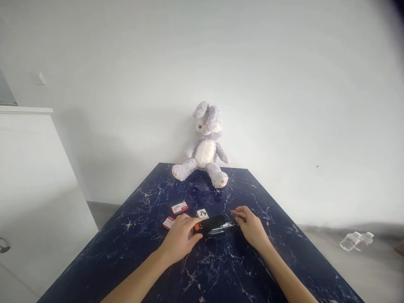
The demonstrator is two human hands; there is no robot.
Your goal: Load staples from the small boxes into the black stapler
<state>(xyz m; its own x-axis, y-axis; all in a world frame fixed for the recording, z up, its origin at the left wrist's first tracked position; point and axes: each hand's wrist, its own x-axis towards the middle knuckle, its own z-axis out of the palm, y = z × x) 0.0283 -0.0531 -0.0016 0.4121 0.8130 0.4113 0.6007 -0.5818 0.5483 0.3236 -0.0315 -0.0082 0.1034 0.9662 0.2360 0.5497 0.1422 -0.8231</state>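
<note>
My left hand (180,236) is closed around the rear of a black stapler (214,224), which has an orange patch near my thumb and fingers. A silvery metal part (225,227) sticks out of the stapler's right end. Close by that end, my right hand (249,224) has thumb and fingertips pinched together; whatever lies between them is too small to make out. Just behind the stapler stands a small white box (202,213) with a dark picture on it. Two red-and-white boxes lie to the left, one farther back (179,208) and one (168,222) partly behind my left hand.
A grey plush rabbit (205,153) sits at the far end of the dark blue marbled table (132,252), against the wall. At left stands a white cabinet (38,168). Clear plastic bottles (350,240) lie on the floor to the right.
</note>
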